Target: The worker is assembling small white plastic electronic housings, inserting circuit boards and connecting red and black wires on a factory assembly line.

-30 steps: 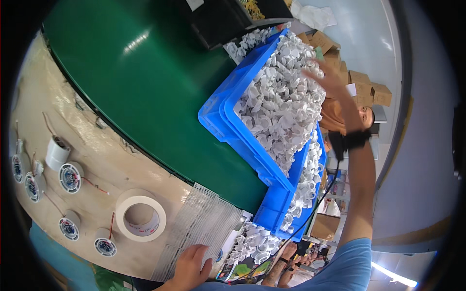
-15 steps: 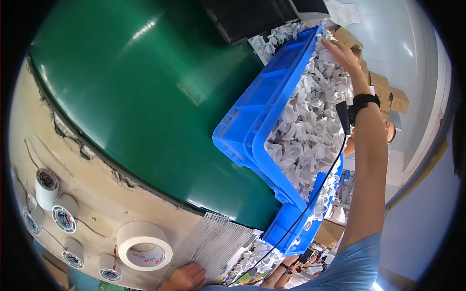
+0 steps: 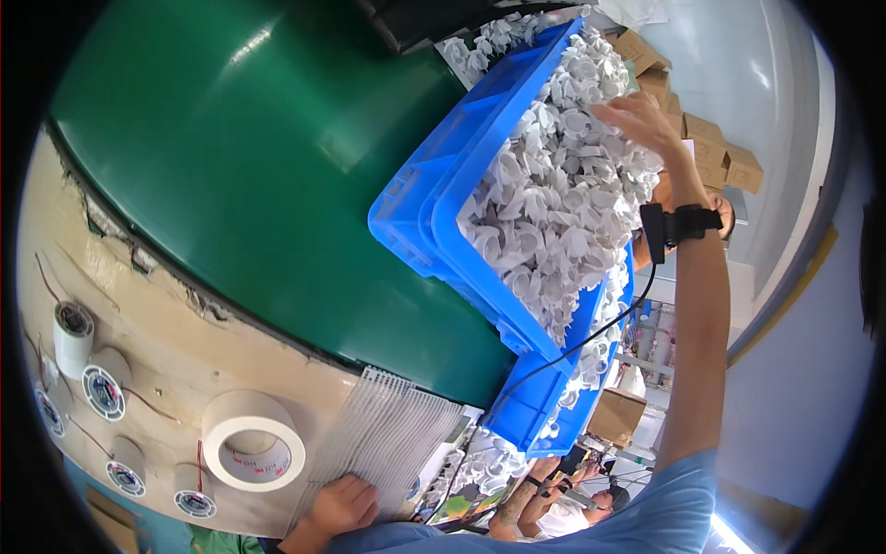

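A blue plastic crate [image 3: 443, 198] stands tilted on the green surface, heaped with thin white curved pieces [image 3: 554, 194]. Over the far right part of the heap, my right hand [image 3: 639, 125] touches or nearly touches the pieces, its fingers slightly bent and apart. No piece shows clearly in it. A black band with a small device [image 3: 683, 224] and cable is on that wrist. My left hand [image 3: 343, 505] rests, fingers curled, at the near edge of a grey ribbed sheet [image 3: 383, 434]. Anything inside its fingers is hidden.
A masking tape roll [image 3: 221, 443] and several small white wire spools [image 3: 103, 392] stand on the beige worktop at lower left. A second blue crate [image 3: 521, 415] is beside the first. Cardboard boxes [image 3: 706, 152] lie beyond. Other people [image 3: 563, 512] are at lower right.
My right hand has come nearer from the crate's far end, and its fingers have bent. The whole view has shifted. My left hand stays by the ribbed sheet.
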`<state>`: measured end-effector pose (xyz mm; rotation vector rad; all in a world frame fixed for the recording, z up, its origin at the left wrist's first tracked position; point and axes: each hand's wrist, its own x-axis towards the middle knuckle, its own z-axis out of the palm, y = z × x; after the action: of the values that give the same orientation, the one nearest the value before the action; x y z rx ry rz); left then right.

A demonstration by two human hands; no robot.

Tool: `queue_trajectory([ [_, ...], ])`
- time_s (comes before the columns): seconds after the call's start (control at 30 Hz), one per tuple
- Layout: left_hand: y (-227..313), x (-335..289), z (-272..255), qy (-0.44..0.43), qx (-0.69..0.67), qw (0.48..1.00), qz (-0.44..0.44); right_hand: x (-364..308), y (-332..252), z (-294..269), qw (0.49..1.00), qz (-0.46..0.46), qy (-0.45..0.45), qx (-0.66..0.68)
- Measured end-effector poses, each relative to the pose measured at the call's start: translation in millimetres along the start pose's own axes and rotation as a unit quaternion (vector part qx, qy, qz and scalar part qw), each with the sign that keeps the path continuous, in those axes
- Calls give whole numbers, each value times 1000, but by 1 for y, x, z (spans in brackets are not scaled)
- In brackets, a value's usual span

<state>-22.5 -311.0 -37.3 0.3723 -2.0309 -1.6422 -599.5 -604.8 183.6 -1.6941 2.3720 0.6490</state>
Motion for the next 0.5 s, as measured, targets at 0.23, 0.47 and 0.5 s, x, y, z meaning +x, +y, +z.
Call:
queue_trajectory([
  [0.23, 7, -12, 6, 27, 17, 999, -9, -70, -36, 27, 995, 51, 80, 29],
  [0.47, 8, -17, 14, 29, 30, 999, -23, -110, -46, 35, 988, 74, 123, 63],
  [0.5, 9, -17, 15, 40, 22, 998, -40, -116, -52, 33, 987, 73, 127, 65],
])
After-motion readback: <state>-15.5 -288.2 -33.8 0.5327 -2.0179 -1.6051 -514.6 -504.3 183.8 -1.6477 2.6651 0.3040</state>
